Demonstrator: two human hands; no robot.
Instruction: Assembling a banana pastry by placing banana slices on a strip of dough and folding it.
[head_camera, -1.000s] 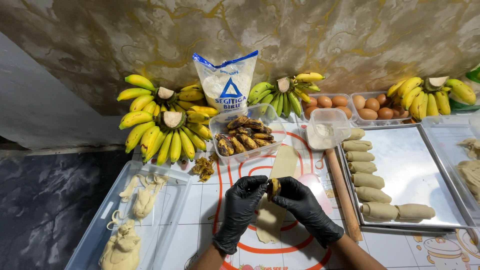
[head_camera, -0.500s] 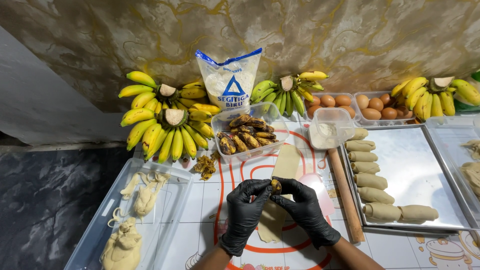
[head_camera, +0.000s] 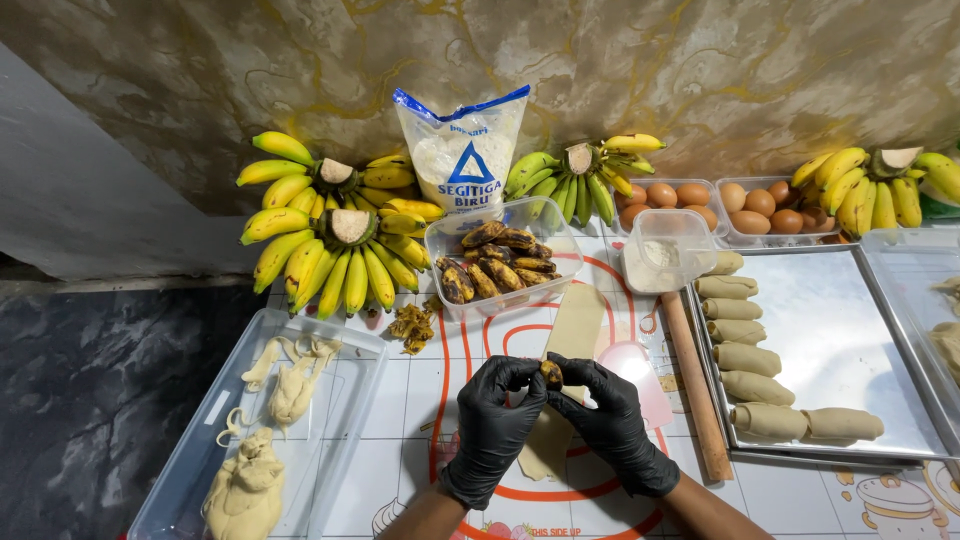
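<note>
Wrapping step: your left hand (head_camera: 492, 425) and right hand (head_camera: 612, 425), both black-gloved, pinch together on a browned banana piece (head_camera: 551, 373) above the dough strip (head_camera: 560, 385), just before the tub of fried bananas (head_camera: 497, 257); next, roll evenly, judging by appearances.

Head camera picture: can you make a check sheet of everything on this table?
Surface: white baking mat with red circles, on a tiled counter.
Job's things: brown banana piece pinched over a dough strip.
Clutter: banana bunches, flour bag, tub of cooked bananas, eggs, rolling pin, tray of dough rolls, tub of dough scraps.
Grippers: left hand and right hand, black gloves, both gripping the piece.
Cables: nothing seen.
Surroundings: mottled wall, dark floor.
</note>
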